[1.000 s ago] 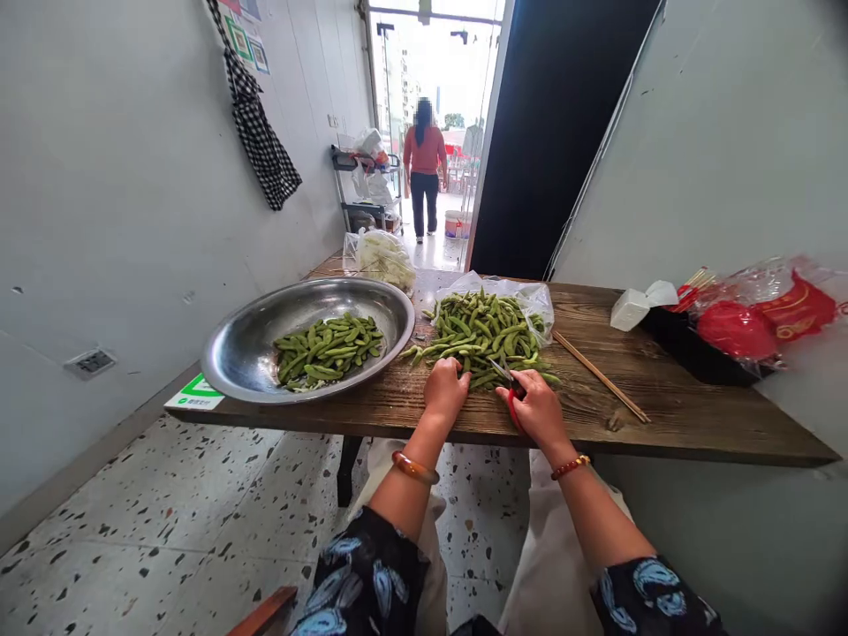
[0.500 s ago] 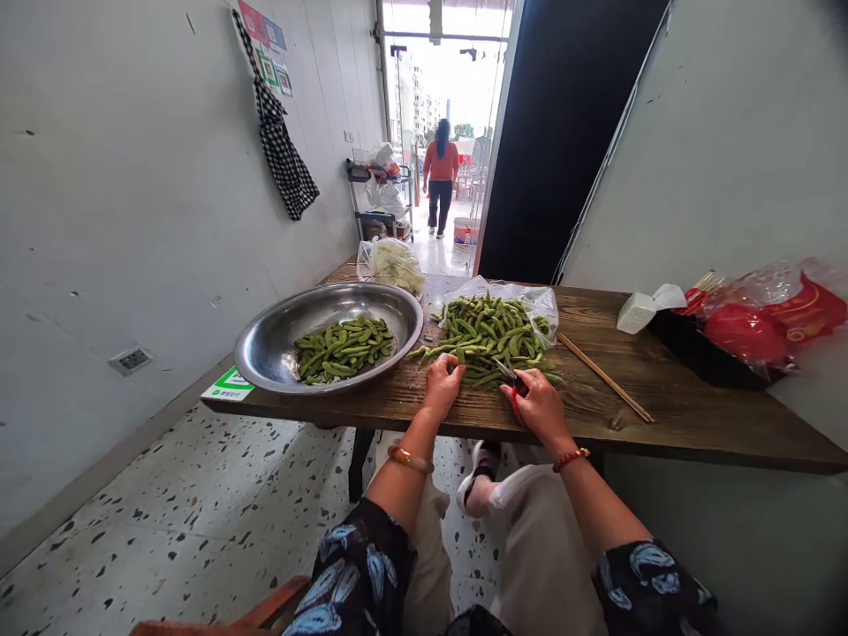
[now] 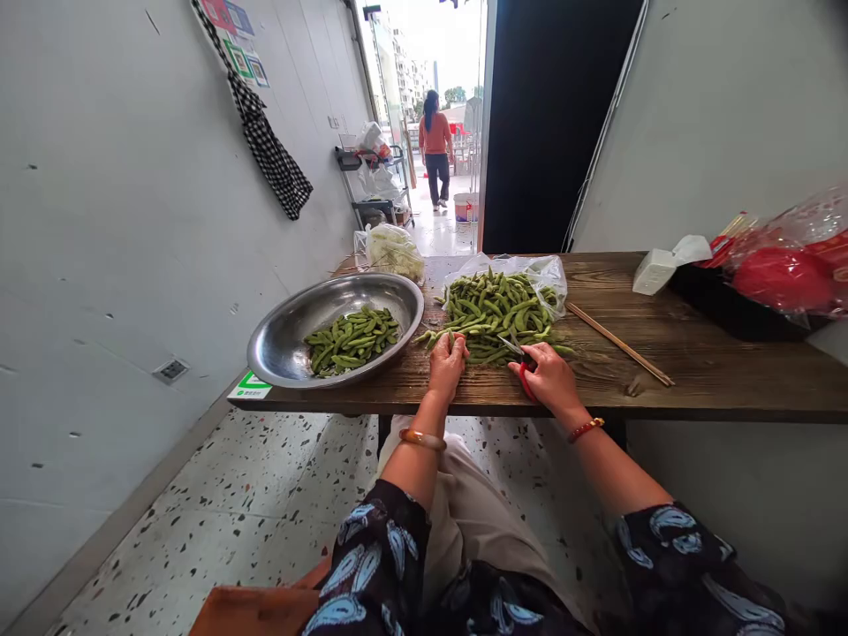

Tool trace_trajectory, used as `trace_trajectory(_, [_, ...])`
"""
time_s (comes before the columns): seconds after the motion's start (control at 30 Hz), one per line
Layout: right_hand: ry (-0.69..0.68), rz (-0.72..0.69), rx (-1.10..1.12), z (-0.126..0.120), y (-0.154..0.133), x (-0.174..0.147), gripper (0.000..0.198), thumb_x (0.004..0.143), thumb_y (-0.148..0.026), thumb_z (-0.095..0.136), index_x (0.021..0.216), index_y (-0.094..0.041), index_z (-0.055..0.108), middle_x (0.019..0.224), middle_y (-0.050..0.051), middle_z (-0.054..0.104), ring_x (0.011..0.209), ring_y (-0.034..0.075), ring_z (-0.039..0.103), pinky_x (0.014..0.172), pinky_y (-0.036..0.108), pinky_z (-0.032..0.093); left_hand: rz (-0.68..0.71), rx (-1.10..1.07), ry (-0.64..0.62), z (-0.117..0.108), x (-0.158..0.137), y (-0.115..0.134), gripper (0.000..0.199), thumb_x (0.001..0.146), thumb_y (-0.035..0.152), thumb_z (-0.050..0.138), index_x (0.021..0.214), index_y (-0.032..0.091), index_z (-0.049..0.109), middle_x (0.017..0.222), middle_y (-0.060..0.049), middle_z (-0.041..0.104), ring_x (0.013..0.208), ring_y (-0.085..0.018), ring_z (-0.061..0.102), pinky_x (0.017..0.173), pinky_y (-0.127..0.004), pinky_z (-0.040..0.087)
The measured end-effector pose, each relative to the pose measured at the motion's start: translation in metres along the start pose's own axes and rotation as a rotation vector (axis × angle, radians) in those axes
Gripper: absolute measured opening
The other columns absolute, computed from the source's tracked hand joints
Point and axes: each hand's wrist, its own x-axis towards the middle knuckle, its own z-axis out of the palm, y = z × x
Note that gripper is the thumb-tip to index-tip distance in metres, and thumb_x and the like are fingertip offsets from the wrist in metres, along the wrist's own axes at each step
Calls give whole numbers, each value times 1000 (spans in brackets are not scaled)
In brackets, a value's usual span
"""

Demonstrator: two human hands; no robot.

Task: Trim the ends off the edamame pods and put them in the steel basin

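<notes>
- Your worktop [image 3: 729, 375]: wood, grain showing, low sheen.
- Your basin [image 3: 284, 331]: smooth metal, glossy inside and on the rim.
- Your scissors [image 3: 527, 362]: metal blades; handles plastic by their look.
- Your pods [image 3: 494, 309]: natural skins, mostly matt.
- Bag [image 3: 554, 272] edging the pods: thin, crinkled, translucent plastic.
- Your chopsticks [image 3: 619, 344]: plain wood, smooth.
- Your bangle [image 3: 424, 439]: polished, glossy.
- Your sleeves [image 3: 377, 556]: cloth, matt.
- Floor [image 3: 265, 495]: stone-like, smooth, faintly shiny.

My left hand [image 3: 449, 366] pinches a green pod [image 3: 451, 339] beside the pod heap [image 3: 494, 305]; my right hand [image 3: 549, 378] grips red-handled scissors [image 3: 528, 381]; a metal bowl [image 3: 281, 348] sits left.
</notes>
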Motion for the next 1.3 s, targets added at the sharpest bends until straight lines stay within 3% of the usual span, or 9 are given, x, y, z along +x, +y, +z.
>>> trace_trajectory(0.2, [-13, -11, -1, -1, -1, 0, 40, 83, -45, 60, 112, -18, 66, 108, 9, 65, 92, 23, 63, 76, 33, 50, 79, 19, -7, 0, 2, -5, 38, 87, 50, 48, 88, 15, 59, 62, 2, 54, 46, -6, 40, 42, -19, 31])
trace_trajectory(0.43, [-8, -23, 41, -3, -3, -1, 41, 82, -44, 63, 114, -18, 65, 109, 8, 64, 95, 22, 63, 77, 31, 50, 93, 36, 7, -2, 3, -4, 38, 80, 48, 60, 94, 13, 64, 71, 0, 61, 40, -2, 37, 40, -19, 24])
trace_trajectory(0.73, [-2, -23, 94, -6, -3, -2, 40, 84, -44, 61, 115, -19, 64, 111, 9, 64, 96, 23, 63, 80, 32, 50, 104, 74, -9, -2, 2, -2, 36, 77, 44, 64, 92, 11, 65, 69, -1, 62, 42, -3, 37, 43, -20, 26])
trace_trajectory(1.03, [-136, -104, 152, -12, -11, -2, 35, 79, -36, 69, 111, -22, 65, 107, 5, 65, 90, 19, 64, 77, 29, 50, 95, 182, -136, -5, -3, 8, 34, 83, 45, 59, 94, 13, 61, 72, 1, 58, 46, -3, 37, 44, -18, 27])
trace_trajectory(1.17, [-241, -177, 196, -18, 2, 15, 34, 78, -33, 72, 109, -22, 65, 106, 5, 65, 89, 18, 64, 77, 29, 50, 62, 257, -132, -5, -5, 13, 35, 83, 46, 58, 93, 13, 62, 71, 1, 58, 46, -4, 38, 44, -19, 27])
trace_trajectory(1.3, [-245, -231, 191, -21, 17, 63, 31, 79, -34, 71, 106, -20, 67, 102, 6, 65, 88, 19, 64, 78, 30, 50, 29, 278, -98, -4, -5, 16, 36, 81, 48, 59, 92, 14, 63, 71, 0, 59, 46, -5, 37, 44, -19, 28])
